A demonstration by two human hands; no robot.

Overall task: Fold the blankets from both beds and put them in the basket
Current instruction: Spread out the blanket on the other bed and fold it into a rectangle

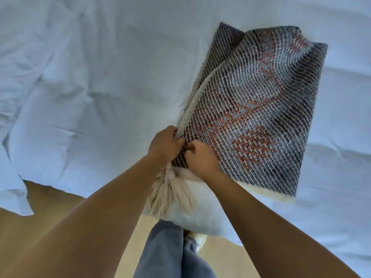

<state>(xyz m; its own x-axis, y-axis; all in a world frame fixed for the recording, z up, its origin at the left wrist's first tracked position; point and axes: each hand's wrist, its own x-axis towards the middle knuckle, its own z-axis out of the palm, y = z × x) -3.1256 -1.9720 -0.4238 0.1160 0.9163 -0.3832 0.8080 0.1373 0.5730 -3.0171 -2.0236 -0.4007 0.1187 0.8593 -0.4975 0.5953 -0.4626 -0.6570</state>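
A woven blanket (261,101), grey-blue with orange patterning and a cream border, lies partly folded on the white bed (90,77). Its near corner is lifted off the sheet, and cream tassels (170,193) hang below my hands. My left hand (165,144) grips the cream edge at that corner. Touching it on the right, my right hand (200,157) pinches the blanket's patterned layer. The blanket's far end curls up in a loose fold. No basket is in view.
The bed's rumpled white sheet fills most of the view, and its edge runs along the bottom. A sheet corner (18,197) hangs at the lower left. Below are tan floor (60,207), my grey-blue trousers (164,253) and a white shoe (198,239).
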